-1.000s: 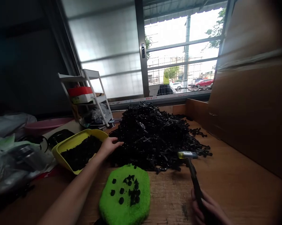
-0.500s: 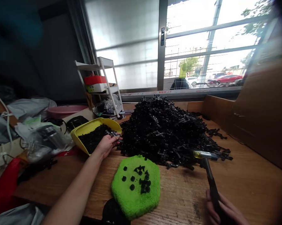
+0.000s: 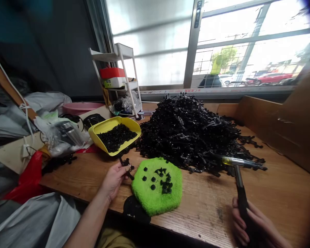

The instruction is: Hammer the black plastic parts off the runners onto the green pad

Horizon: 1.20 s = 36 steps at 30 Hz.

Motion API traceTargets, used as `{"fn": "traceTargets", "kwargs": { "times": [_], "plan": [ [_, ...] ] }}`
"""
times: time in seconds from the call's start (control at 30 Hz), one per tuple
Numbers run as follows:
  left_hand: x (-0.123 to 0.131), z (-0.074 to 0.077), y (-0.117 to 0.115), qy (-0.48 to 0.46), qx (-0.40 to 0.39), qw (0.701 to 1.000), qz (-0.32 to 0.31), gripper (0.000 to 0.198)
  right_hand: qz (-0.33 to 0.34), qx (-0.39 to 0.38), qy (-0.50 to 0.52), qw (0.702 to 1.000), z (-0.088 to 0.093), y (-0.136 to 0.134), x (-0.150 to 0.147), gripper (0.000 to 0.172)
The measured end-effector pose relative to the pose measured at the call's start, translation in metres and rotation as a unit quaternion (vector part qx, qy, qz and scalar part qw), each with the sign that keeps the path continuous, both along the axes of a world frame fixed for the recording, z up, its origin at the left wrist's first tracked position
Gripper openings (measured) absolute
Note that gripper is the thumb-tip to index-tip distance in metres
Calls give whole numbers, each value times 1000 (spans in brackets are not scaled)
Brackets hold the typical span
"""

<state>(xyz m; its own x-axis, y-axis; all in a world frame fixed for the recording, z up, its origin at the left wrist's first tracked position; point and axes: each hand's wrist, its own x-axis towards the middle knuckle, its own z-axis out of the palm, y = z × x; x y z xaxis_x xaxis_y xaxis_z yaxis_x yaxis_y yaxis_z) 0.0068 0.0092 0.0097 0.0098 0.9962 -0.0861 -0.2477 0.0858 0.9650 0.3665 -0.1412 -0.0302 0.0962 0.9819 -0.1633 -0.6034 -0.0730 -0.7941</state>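
My left hand [image 3: 115,179] pinches a black branched plastic part [image 3: 127,166] just left of the green fuzzy pad [image 3: 157,203]. Several small round black pieces [image 3: 153,187] lie on that pad, some clustered at its right side. At the lower right, my right hand [image 3: 245,220] is wrapped round the black handle of a hammer [image 3: 241,186]. Its head has a yellow translucent face and a shiny metal middle, and is raised over the table. Behind the pad rises a large heap of black branched parts [image 3: 185,131].
A yellow scoop-shaped tray [image 3: 98,143] with small black pieces stands left of the heap. Beyond it is a white shelf rack [image 3: 124,69]. Plastic bags [image 3: 59,137] and a pink basin [image 3: 79,107] are at left; a cardboard panel [image 3: 281,120] borders the right.
My left hand has moved from beside the yellow tray down toward the green pad, still holding the black part. The hammer stays in my right hand. The camera view has shifted.
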Motion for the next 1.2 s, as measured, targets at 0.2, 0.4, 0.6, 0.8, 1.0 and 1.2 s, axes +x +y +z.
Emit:
{"fn": "traceTargets", "kwargs": {
  "times": [0.2,0.4,0.6,0.8,1.0,1.2],
  "plan": [
    [3,-11,-14,-33,-34,998,-33,29,14,-14,-23,1000,-1,3,4,22],
    [11,-13,-21,-19,-49,998,-28,20,-14,-29,-36,999,13,2,-6,20],
    [18,-12,-25,-64,-71,995,0,19,-10,-8,-53,999,16,2,-11,19],
    [19,-8,-19,-36,-80,996,-11,20,-5,6,-55,998,16,2,-10,14],
    [25,0,-12,18,-83,995,-43,21,19,8,-79,997,9,5,-8,15],
    [29,-1,-4,54,-99,993,-25,22,67,4,-139,988,6,7,-11,22]
  ]
}}
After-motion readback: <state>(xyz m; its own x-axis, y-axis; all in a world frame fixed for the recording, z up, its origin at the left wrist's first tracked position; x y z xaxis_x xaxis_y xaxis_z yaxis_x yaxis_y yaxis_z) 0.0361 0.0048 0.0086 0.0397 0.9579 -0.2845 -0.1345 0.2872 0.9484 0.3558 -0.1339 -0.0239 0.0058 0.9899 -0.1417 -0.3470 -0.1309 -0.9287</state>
